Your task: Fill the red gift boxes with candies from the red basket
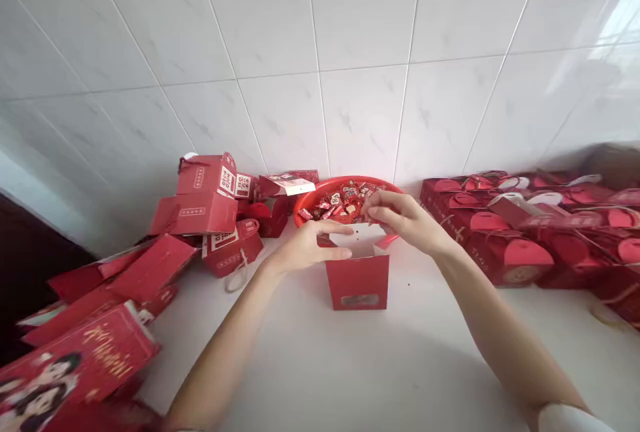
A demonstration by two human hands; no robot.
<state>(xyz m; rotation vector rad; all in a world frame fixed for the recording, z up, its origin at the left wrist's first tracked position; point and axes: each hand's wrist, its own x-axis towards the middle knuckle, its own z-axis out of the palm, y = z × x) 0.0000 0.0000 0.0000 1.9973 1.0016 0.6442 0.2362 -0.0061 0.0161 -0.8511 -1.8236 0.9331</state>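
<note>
A red cardboard gift box (358,285) stands upright on the white tabletop, its top unfolded and its pale inside showing. My left hand (313,245) grips the upper left edge of this box, thumb in front and fingers behind. Over the box's right rear corner, my right hand (403,217) has its fingertips pinched together; what they hold, if anything, is too small to make out. Just behind the box sits a red plastic basket (301,204) of wrapped candies (336,200), partly hidden by both hands.
Red boxes (200,195) and flattened ones (150,269) are heaped on the left, with a printed red box (100,352) near front. Rows of closed red boxes (520,255) with cord handles stand on the right. A tiled wall (360,105) rises behind.
</note>
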